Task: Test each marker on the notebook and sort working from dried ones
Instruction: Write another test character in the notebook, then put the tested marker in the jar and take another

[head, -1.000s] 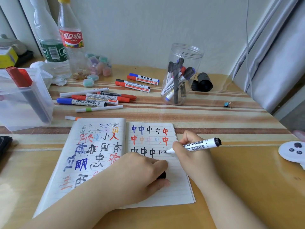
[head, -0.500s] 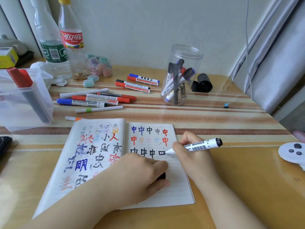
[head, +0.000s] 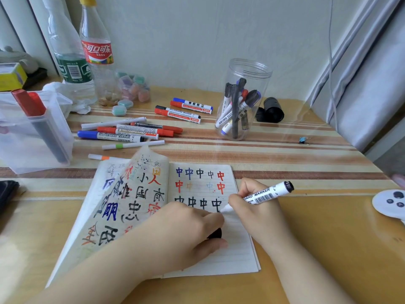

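Testing step: the right hand point(head: 256, 207) pinches a whiteboard marker point(head: 266, 195), tip on the notebook point(head: 236, 257) near the bench's front edge; the left hand point(head: 184, 233) curls round its black cap point(head: 215, 234). Next likely comes recapping and sorting.

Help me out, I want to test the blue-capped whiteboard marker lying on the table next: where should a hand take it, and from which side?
Grip the blue-capped whiteboard marker at mid-barrel, coming from above with thumb and fingers across its width. It lies flat, running left to right, with a red marker close behind it, so a pinch from above is probably the easiest way in.
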Tool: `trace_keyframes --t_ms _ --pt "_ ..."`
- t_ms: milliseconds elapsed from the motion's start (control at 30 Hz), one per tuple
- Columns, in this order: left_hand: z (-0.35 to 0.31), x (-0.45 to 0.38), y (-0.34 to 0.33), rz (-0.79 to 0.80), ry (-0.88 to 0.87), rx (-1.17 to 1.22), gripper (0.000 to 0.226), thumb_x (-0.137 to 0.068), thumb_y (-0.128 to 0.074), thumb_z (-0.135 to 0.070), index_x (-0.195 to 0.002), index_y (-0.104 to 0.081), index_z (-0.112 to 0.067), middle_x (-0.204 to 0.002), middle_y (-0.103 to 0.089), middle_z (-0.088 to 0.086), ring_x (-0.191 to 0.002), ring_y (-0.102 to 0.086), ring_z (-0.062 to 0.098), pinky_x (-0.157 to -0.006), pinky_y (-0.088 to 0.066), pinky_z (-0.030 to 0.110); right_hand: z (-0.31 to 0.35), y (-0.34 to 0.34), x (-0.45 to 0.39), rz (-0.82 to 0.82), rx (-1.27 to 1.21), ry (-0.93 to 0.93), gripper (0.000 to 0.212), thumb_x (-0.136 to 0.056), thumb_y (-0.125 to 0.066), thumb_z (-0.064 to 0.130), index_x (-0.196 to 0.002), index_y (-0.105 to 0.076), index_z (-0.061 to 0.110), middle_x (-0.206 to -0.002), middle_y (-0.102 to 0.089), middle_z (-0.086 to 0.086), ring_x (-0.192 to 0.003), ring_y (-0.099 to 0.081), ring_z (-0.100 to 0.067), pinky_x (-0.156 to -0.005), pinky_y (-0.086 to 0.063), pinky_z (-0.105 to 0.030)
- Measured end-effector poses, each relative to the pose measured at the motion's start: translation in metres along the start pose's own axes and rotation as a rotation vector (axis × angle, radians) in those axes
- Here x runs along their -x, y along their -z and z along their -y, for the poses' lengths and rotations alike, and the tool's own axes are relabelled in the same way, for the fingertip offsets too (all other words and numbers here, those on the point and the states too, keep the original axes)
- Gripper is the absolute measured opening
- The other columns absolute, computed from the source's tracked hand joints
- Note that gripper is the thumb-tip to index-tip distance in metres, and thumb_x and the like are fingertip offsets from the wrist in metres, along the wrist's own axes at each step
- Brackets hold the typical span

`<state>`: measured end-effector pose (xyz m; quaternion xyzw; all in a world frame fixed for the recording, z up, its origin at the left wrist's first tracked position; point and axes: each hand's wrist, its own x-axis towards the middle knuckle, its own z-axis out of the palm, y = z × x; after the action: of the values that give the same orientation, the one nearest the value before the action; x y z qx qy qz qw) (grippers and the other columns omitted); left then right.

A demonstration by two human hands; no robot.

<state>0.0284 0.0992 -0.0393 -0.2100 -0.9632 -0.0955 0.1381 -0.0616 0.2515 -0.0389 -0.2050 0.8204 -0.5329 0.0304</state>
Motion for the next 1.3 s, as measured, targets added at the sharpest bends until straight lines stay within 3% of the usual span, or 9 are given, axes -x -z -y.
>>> trace_keyframes --t_ms 67,200,300,433,500,700,900,1167,1300 --pt "0.002 -0.002 0.002 -0.078 0.041 0.088 0.029 -0.087 -0.042 -0.049 -0.081 -0.055 -0.023 -0.059 -0.056 -0.012 -0.043 -0.049 0.01 -0.036 -0.04 0.022 0.001 0.0 0.001 -0.028 -0.053 0.013 0.039 -0.079 -0.061 0.005 -0.054 -0.033 0.017 -0.044 -0.03 0.012 -0.043 -0.026 -0.005 -0.043 -0.023 -0.016" --pt "0.013 -0.006 0.011 -0.219 0.291 0.252 0.03 -0.083 -0.036 -0.059 -0.084 -0.043 -0.03 -0.062 -0.051 -0.021 -0.054 -0.046 0.001 -0.045 -0.038 0.018 0.008 0.003 0.002 -0.076 -0.246 0.042 0.03 -0.075 -0.058 0.025 -0.054 -0.037 0.017 -0.043 -0.034 0.009 -0.044 -0.028 -0.009 -0.044 -0.026 -0.02" --pt "0.021 -0.005 0.012 -0.161 0.35 0.399 0.023 -0.09 -0.029 -0.055 -0.085 -0.036 -0.034 -0.071 -0.046 -0.021 -0.07 -0.046 -0.006 -0.059 -0.035 0.011 0.013 0.004 0.003 -0.047 -0.409 0.032 0.034 -0.072 -0.06 0.03 -0.054 -0.036 0.015 -0.043 -0.032 0.005 -0.041 -0.029 -0.006 -0.042 -0.026 -0.016" --pt "0.021 -0.006 0.014 -0.106 0.293 0.551 0.026 -0.089 -0.032 -0.039 -0.094 -0.045 -0.017 -0.083 -0.048 -0.031 -0.08 -0.044 -0.015 -0.069 -0.032 0.002 0.015 0.004 0.002 0.03 -0.513 0.033 0.028 -0.065 -0.058 0.038 -0.05 -0.038 0.026 -0.046 -0.03 0.011 -0.042 -0.032 -0.007 -0.045 -0.029 -0.015" --pt "0.021 -0.005 0.014 -0.099 0.261 0.576 0.021 -0.091 -0.034 -0.039 -0.093 -0.045 -0.021 -0.087 -0.045 -0.038 -0.081 -0.044 -0.015 -0.069 -0.032 0.002 0.014 0.004 0.002 0.055 -0.503 0.047 0.027 -0.066 -0.058 0.038 -0.05 -0.039 0.028 -0.045 -0.032 0.011 -0.043 -0.032 -0.008 -0.046 -0.029 -0.016" --pt "0.022 -0.006 0.008 -0.107 0.186 0.586 0.015 -0.09 -0.034 -0.047 -0.091 -0.043 -0.035 -0.086 -0.047 -0.032 -0.077 -0.045 -0.012 -0.066 -0.032 0.004 0.016 0.0 0.003 0.113 -0.502 0.073 0.025 -0.067 -0.057 0.038 -0.05 -0.041 0.026 -0.041 -0.034 0.011 -0.042 -0.03 -0.009 -0.046 -0.029 -0.016" --pt "0.014 -0.006 0.008 -0.135 0.116 0.592 0.036 -0.092 -0.035 -0.043 -0.096 -0.055 -0.014 -0.074 -0.049 -0.029 -0.068 -0.046 -0.011 -0.06 -0.032 0.004 0.014 -0.009 0.006 0.181 -0.531 0.065 0.026 -0.069 -0.058 0.036 -0.053 -0.04 0.026 -0.04 -0.035 0.007 -0.041 -0.033 -0.01 -0.048 -0.032 -0.018" --pt "0.005 -0.008 0.009 -0.202 0.136 0.498 0.021 -0.095 -0.037 -0.034 -0.089 -0.05 -0.019 -0.069 -0.042 -0.03 -0.061 -0.042 -0.009 -0.056 -0.03 0.004 0.01 -0.015 0.004 0.215 -0.645 -0.021 0.027 -0.068 -0.061 0.037 -0.053 -0.041 0.027 -0.038 -0.038 0.005 -0.042 -0.035 -0.011 -0.053 -0.033 -0.02" --pt "0.005 -0.013 0.011 -0.249 0.243 0.536 0.023 -0.092 -0.045 -0.037 -0.086 -0.057 -0.018 -0.058 -0.047 -0.023 -0.054 -0.045 -0.005 -0.052 -0.029 0.004 0.013 -0.015 0.0 0.283 -0.669 -0.092 0.037 -0.058 -0.074 0.056 -0.054 -0.053 0.026 -0.044 -0.04 0.006 -0.043 -0.036 -0.006 -0.049 -0.03 -0.019"
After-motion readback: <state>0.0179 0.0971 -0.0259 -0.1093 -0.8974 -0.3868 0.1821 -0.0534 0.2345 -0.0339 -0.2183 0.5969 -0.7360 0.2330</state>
